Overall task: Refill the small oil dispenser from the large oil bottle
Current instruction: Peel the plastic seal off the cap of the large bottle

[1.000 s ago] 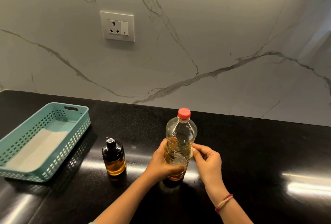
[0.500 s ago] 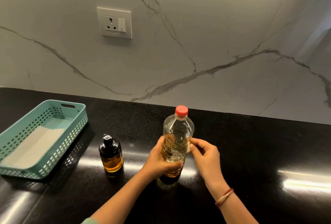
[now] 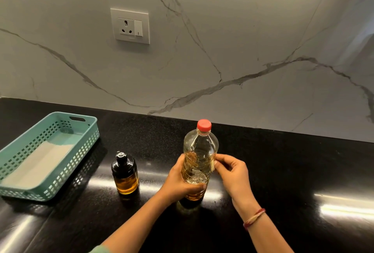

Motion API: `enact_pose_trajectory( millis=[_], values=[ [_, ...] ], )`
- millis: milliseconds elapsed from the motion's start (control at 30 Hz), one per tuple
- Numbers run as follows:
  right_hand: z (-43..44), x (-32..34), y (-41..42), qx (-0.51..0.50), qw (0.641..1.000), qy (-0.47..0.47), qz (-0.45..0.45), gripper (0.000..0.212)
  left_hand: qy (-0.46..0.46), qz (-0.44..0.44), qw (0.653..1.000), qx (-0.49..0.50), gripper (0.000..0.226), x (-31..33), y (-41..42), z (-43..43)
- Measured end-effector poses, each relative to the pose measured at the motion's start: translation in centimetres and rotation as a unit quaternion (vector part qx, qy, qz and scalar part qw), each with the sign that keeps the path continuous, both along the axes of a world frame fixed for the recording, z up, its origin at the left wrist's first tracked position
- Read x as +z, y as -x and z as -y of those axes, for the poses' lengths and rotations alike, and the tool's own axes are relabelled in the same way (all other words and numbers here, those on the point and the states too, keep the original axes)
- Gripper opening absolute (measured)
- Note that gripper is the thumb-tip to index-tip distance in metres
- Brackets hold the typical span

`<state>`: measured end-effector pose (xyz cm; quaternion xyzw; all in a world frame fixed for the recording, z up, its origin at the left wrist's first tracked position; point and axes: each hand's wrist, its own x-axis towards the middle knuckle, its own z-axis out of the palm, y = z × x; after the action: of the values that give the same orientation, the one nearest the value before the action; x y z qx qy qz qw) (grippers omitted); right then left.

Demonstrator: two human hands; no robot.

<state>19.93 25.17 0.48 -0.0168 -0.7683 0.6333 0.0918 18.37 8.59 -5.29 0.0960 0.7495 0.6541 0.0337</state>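
Left hand (image 3: pixel 178 184): fingers wrapped round the lower body of the large oil bottle (image 3: pixel 200 157), firm grip. Right hand (image 3: pixel 230 171): fingers curled, tips pinched against the bottle's right wall at a small pale patch. What the patch is, I cannot tell. A thread bracelet (image 3: pixel 254 217) sits on the right wrist.

Bottle position: upright, base at the black surface (image 3: pixel 283 171), central and near the person. Whether the base is resting or just lifted cannot be told. The red cap (image 3: pixel 204 125) is on.

Small oil dispenser (image 3: pixel 124 173): stands on the surface to the left of the bottle, near but not touching, with neither hand on it. Its black top (image 3: pixel 121 156) is in place.

Progress, as a judgement: early stage. Both containers are closed and no oil is moving. Left to do: take off the cap, open the dispenser, pour, close both.

Appearance: the bottle is clear ribbed plastic. Golden oil fills the lower part and the shoulder and neck look empty. The dispenser is dark glass, squat, with amber oil showing only in its lower portion, so there is room to fill.

Further out: a teal perforated basket (image 3: pixel 85 131) lies at far left with a white sheet (image 3: pixel 40 163) in it. A wall socket (image 3: pixel 130 26) is set in the marble backsplash.
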Motion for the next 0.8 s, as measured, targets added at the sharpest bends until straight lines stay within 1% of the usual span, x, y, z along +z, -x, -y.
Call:
enact_pose_trajectory(
  millis=[100,200,233,300,333,400,433,533,633,700,800],
  values=[
    [0.3,-0.7,0.1,-0.008,1.0,-0.011,-0.004,0.027,0.004,0.003,1.0,-0.006,0.072,-0.1,0.1,0.2],
    [0.8,-3.4,0.1,-0.018,0.997,-0.04,0.065,0.033,0.004,0.0,1.0,-0.01,0.07,0.2,0.1,0.2],
    [1.0,-4.3,-0.1,-0.025,0.995,-0.052,0.077,0.036,0.002,-0.001,1.0,-0.011,0.07,0.3,0.0,0.1],
    [1.4,-5.8,-0.6,-0.039,0.993,-0.084,0.073,0.041,-0.004,-0.003,1.0,-0.013,0.07,0.4,0.1,0.2],
    [1.6,-6.1,-0.8,-0.044,0.992,-0.092,0.074,0.041,-0.006,-0.004,1.0,-0.016,0.071,0.4,0.1,0.2],
    [1.6,-5.6,-0.7,-0.045,0.993,-0.073,0.079,0.034,-0.005,-0.003,1.0,-0.018,0.07,0.5,0.1,0.2],
    [1.4,-4.9,-0.4,-0.045,0.995,-0.06,0.068,0.031,-0.004,-0.002,1.0,-0.02,0.069,0.6,0.1,0.2],
    [0.7,-1.8,0.8,-0.021,0.999,-0.029,-0.006,0.024,0.002,0.001,1.0,-0.019,0.069,0.5,0.2,0.3],
    [0.3,-0.9,1.6,0.009,0.999,-0.02,-0.027,0.021,0.006,0.002,1.0,-0.023,0.069,0.2,0.3,0.4],
    [0.3,-2.1,1.9,0.008,0.999,-0.035,0.002,0.024,0.006,-0.001,1.0,-0.026,0.069,0.3,0.3,0.5],
    [0.2,-5.5,1.6,0.015,0.991,-0.085,0.104,0.032,-0.002,-0.003,0.999,-0.033,0.069,0.6,0.3,0.5]
  ],
)
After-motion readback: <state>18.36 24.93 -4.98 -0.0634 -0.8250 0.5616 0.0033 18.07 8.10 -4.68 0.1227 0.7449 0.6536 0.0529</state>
